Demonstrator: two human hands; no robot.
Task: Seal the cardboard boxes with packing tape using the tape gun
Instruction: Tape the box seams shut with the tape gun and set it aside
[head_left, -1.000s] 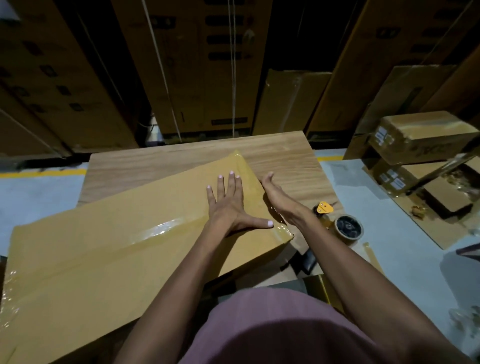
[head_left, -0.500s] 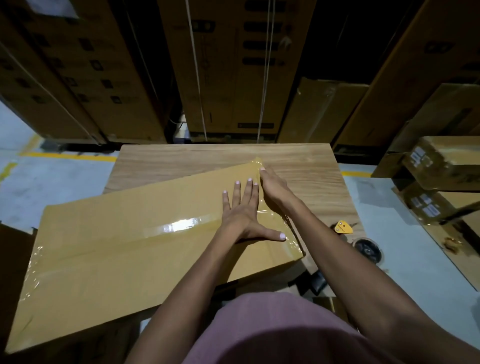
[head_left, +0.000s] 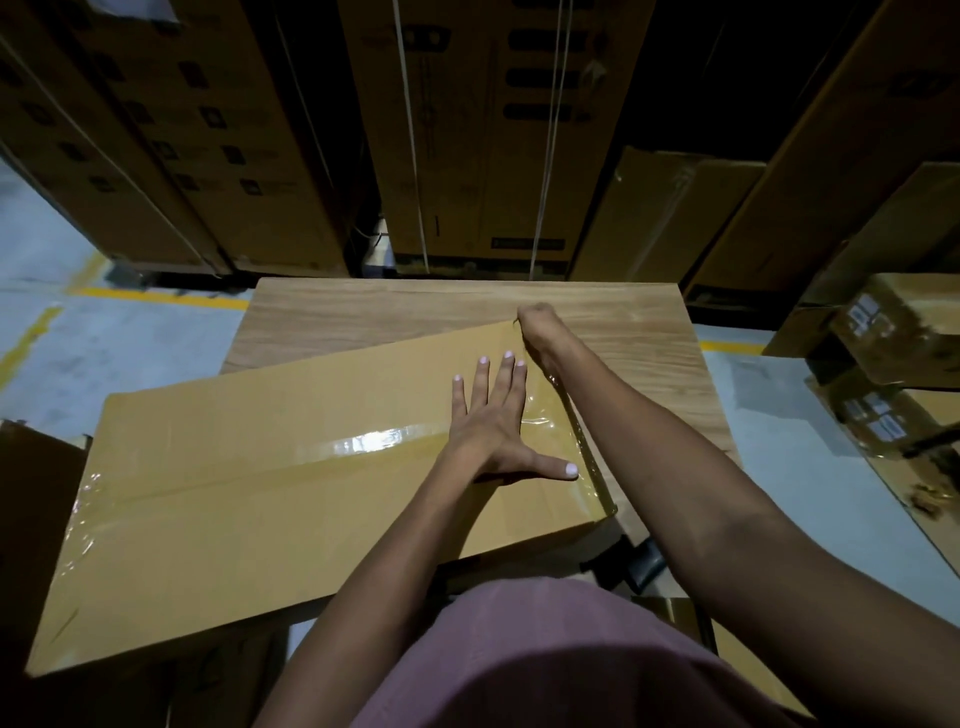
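pressing flat on the box (head_left: 270, 519), left hand (head_left: 493, 431); right hand (head_left: 537, 325) grip unclear.

A warehouse is indicated: tall strapped cartons (head_left: 483, 130) are stacked behind a wooden table (head_left: 395, 312), and yellow lines (head_left: 166, 300) are painted on the concrete floor (head_left: 130, 353)

Single head cam, wide-angle, looking forward and down, close over the desk (head_left: 363, 317). Stacked cartons (head_left: 467, 130) fill the top of frame. No second view.
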